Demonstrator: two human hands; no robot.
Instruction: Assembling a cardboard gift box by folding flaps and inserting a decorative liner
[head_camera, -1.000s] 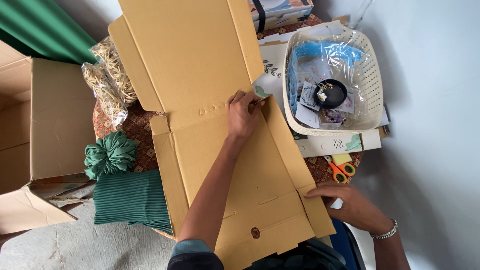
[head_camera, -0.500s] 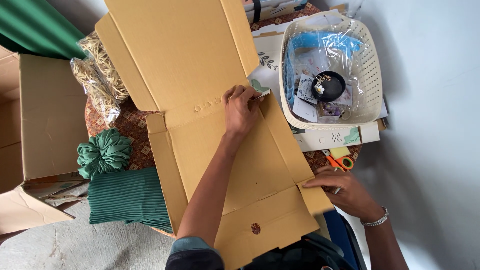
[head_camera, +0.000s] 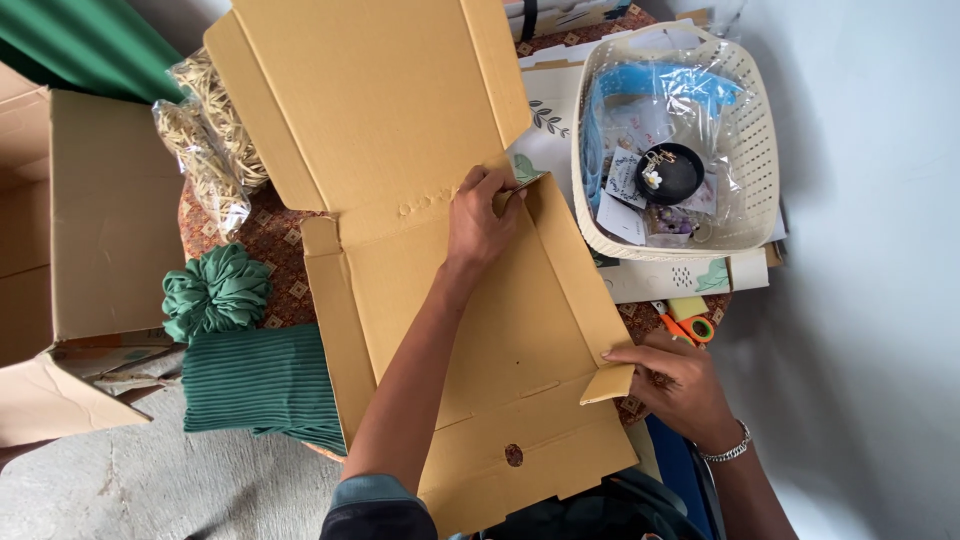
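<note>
Spreading across the middle of your view, the flat cardboard box (head_camera: 470, 300) lies unfolded on the patterned table (head_camera: 275, 235), its big lid flap pointing to 12 o'clock. At 9 o'clock stands an open carton (head_camera: 105, 220), with folded green cloth (head_camera: 255, 385) just beside the box at 8 o'clock. A white basket (head_camera: 755, 150) holding plastic bags and a black dish sits at 2 o'clock. Your left hand (head_camera: 480, 225) presses flat on the crease near the box's far right corner, fingers bent over a small tab. Your right hand (head_camera: 680, 385) pinches the side flap (head_camera: 607, 383) at 4 o'clock, just beside orange scissors (head_camera: 680, 328).
</note>
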